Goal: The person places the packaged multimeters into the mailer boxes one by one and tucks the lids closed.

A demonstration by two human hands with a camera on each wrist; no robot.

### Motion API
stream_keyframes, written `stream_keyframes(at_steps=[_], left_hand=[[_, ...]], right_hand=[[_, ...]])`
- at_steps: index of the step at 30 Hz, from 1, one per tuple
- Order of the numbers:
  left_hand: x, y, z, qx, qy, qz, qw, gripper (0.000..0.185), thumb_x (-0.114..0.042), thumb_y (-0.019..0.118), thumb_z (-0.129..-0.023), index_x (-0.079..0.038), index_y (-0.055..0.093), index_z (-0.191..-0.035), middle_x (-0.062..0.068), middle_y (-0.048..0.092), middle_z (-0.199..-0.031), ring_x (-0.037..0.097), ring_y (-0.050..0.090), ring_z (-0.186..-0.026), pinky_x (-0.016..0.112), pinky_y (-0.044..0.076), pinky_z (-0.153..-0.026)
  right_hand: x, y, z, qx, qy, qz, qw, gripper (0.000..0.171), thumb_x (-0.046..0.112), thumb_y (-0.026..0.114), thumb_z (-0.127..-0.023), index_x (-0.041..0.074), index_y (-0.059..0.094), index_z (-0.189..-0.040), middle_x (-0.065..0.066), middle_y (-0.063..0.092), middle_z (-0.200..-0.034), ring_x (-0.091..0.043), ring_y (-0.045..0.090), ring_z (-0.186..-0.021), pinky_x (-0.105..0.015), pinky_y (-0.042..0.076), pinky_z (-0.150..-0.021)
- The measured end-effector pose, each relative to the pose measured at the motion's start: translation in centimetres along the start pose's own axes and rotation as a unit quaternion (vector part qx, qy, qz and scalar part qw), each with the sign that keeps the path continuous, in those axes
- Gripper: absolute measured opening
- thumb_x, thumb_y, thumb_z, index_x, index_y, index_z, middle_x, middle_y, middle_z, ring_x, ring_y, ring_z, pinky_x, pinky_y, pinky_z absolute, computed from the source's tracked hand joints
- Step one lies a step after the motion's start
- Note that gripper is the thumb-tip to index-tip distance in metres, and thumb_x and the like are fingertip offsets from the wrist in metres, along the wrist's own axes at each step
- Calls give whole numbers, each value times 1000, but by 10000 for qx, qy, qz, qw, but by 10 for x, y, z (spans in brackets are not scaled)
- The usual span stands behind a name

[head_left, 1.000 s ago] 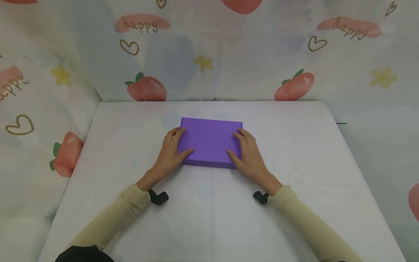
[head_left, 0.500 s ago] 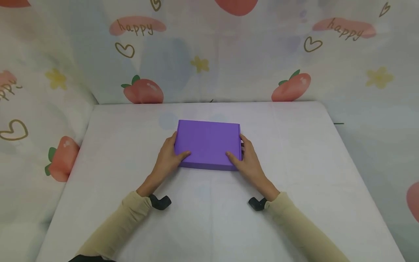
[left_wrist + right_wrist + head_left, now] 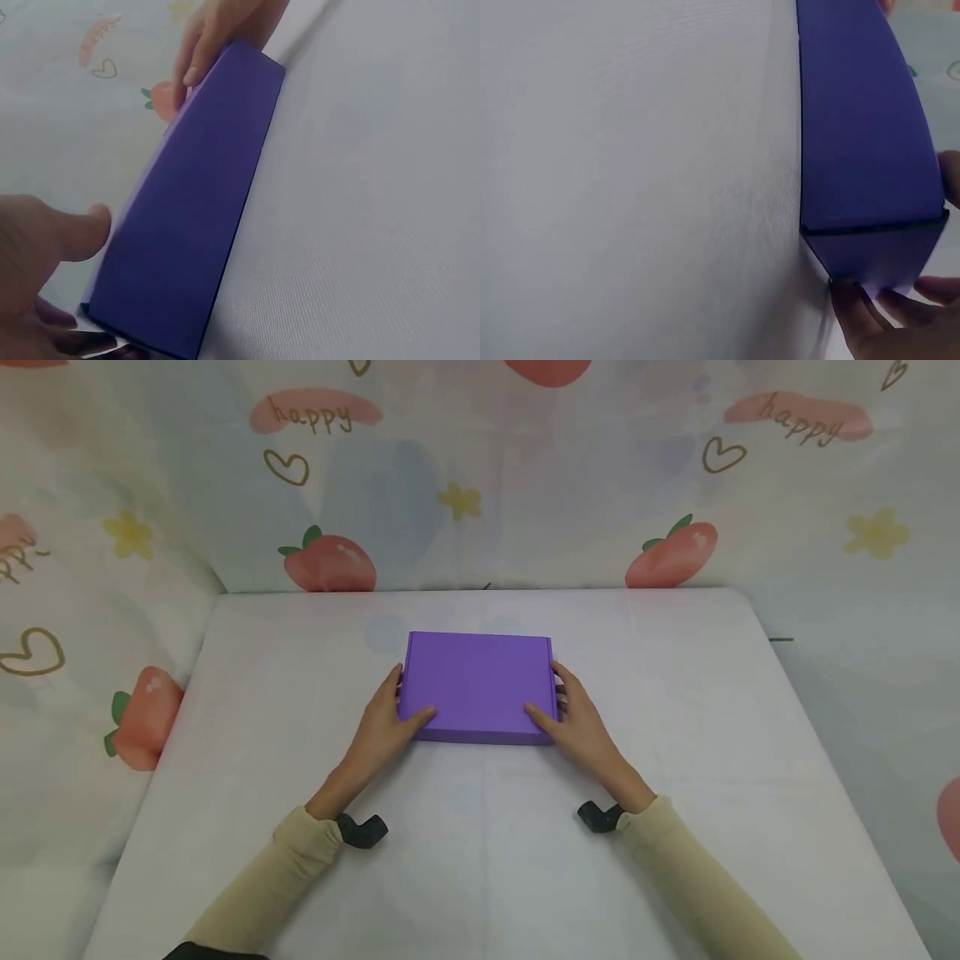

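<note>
A flat, closed purple cardboard box (image 3: 480, 681) lies in the middle of the white table, with its long front side towards me. My left hand (image 3: 380, 725) grips its left end, thumb over the top near the front corner and fingers down along the side. At the opposite end my right hand (image 3: 587, 733) holds it the same way. Seen from the left wrist, the front wall of the box (image 3: 184, 195) runs between both hands. In the right wrist view, fingertips (image 3: 847, 296) touch the short end wall low down. The box's underside and contents are hidden.
A white cloth-covered table (image 3: 480, 852) spreads around the box. Its back edge meets a patterned curtain (image 3: 525, 485) with fruit, hearts and "happy" lettering. A similar curtain (image 3: 67, 760) hangs at the left. Black wrist-worn devices (image 3: 363, 832) stick out below the sleeves.
Fingers of both hands have moved from the box's top edges down its short sides, while the thumbs stay on top. The box sits slightly straighter. The head view has shifted a little.
</note>
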State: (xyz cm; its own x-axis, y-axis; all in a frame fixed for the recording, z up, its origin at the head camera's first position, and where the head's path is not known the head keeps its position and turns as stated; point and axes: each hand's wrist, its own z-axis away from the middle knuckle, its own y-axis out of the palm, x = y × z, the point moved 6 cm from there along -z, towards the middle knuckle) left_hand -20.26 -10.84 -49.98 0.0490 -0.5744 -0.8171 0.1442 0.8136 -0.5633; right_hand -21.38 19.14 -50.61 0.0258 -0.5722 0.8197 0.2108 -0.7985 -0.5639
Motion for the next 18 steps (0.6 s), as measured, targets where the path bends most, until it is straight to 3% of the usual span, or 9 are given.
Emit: stream_keyframes(at_steps=[3,7,13,18], left_hand=[[3,1,6,274,-4,-76,9996,102,-28,80,-93,-1,14,-166,25,32,-167,42,40,-152,56,38,-122],[6,2,11,479,287,-321,9979,113,-16,88,-84,1,11,-166,28,30,-167,44,38,-152,57,36,-123],[7,1,13,191,677,-599,9957,108,4,86,-79,2,18,-164,27,44,-154,41,52,-137,52,47,-114],[8,3,13,43,813,-726,9940,105,5,86,-78,3,23,-162,26,48,-148,41,54,-134,52,49,-112]], right_hand=[[-2,-3,7,241,-27,-57,9997,95,30,75,-97,9,14,-167,-22,27,-169,-46,43,-147,-58,42,-118],[-5,-2,16,557,-302,14,9980,105,16,83,-90,6,11,-166,-26,27,-168,-48,42,-147,-59,42,-117],[0,2,22,512,-1050,371,9925,107,-8,82,-82,-4,13,-163,-33,33,-155,-49,49,-136,-56,49,-111],[1,5,23,244,-1060,733,9914,103,-10,80,-80,-6,15,-160,-32,36,-149,-47,51,-130,-56,50,-108]])
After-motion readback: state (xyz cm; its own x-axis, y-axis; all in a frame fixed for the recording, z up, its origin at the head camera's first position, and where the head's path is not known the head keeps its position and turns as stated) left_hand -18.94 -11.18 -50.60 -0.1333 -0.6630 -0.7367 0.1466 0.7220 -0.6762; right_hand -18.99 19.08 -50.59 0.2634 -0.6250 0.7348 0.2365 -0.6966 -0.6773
